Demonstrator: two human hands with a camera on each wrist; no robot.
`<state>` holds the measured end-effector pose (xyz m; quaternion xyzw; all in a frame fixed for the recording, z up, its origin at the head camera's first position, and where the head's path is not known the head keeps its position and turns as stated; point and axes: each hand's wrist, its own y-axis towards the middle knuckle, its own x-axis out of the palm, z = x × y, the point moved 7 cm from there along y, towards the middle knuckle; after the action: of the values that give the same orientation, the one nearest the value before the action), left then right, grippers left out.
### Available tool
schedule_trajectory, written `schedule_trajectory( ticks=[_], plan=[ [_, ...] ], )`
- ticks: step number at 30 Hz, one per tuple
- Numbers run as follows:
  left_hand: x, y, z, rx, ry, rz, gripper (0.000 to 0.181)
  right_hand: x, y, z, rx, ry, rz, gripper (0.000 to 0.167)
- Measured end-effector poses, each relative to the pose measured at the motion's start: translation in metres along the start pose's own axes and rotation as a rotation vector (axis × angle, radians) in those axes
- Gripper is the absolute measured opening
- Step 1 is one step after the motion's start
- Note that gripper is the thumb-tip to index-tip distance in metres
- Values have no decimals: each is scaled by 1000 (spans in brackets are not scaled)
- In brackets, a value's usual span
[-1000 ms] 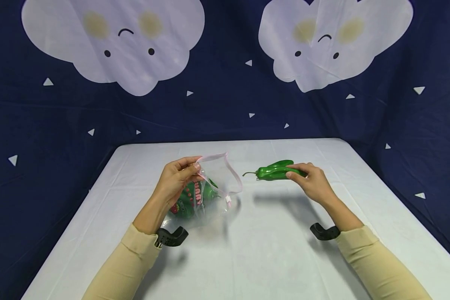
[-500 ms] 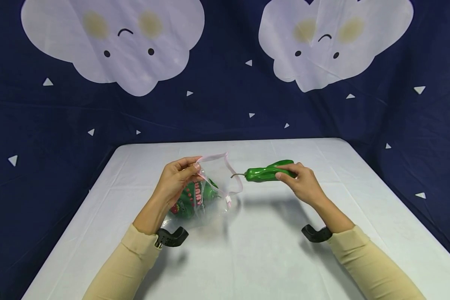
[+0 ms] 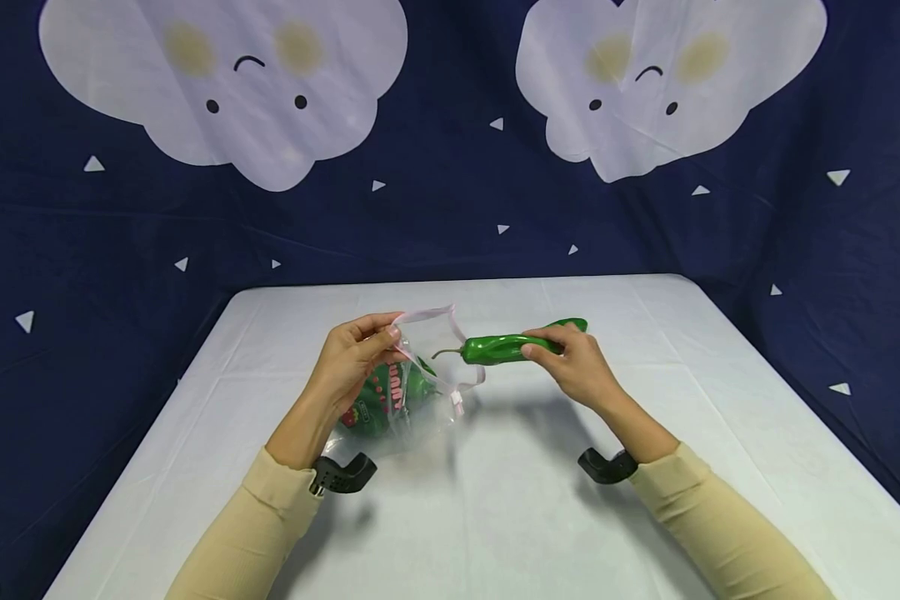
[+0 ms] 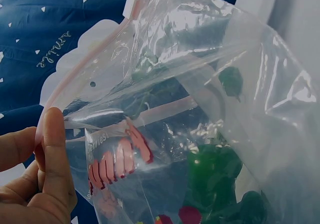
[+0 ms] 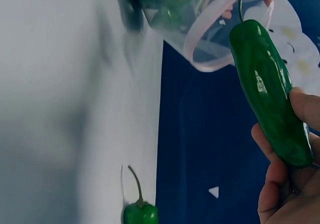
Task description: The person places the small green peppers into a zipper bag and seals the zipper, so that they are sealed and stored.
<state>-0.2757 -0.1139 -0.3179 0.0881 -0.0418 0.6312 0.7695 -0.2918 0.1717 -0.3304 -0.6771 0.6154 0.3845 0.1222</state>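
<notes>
My left hand (image 3: 356, 358) pinches the pink-edged rim of a clear zip bag (image 3: 427, 417) whose mouth gapes toward the right. Green peppers (image 4: 212, 179) show through the printed plastic in the left wrist view. From the right, my right hand (image 3: 581, 367) grips a long green pepper (image 3: 495, 349) between thumb and fingers, stem leftward. Its stem reaches into the bag's mouth, while the pepper's body is mostly outside. In the right wrist view, the thumb (image 5: 306, 107) lies on the gripped pepper (image 5: 265, 84), near the pink rim (image 5: 205, 24).
Another green pepper (image 3: 572, 322) lies on the white table (image 3: 555, 517) behind my right hand; its stem end (image 5: 141, 214) shows in the right wrist view. A dark blue cloth (image 3: 450, 233) with white clouds hangs beyond the table's far edge.
My right hand has moved left with its pepper, bringing the stem to the bag's mouth. The pepper on the table is now partly behind that hand. My left hand and the bag have barely moved.
</notes>
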Motion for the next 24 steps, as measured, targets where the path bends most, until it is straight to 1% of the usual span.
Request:
schedule_trajectory(
  ticks=[6, 13, 17, 24],
  plan=[
    [0, 1, 0, -5, 3, 3, 40, 10, 4, -13, -12, -8, -14, 32],
    [0, 0, 1, -8, 8, 5, 39, 20, 9, -26, -47, -29, -28, 31],
    [0, 0, 1, -8, 9, 7, 39, 26, 10, -30, -38, -32, -41, 30],
    [0, 0, 2, -10, 5, 12, 39, 33, 11, -40, -71, -38, -29, 29]
  ],
)
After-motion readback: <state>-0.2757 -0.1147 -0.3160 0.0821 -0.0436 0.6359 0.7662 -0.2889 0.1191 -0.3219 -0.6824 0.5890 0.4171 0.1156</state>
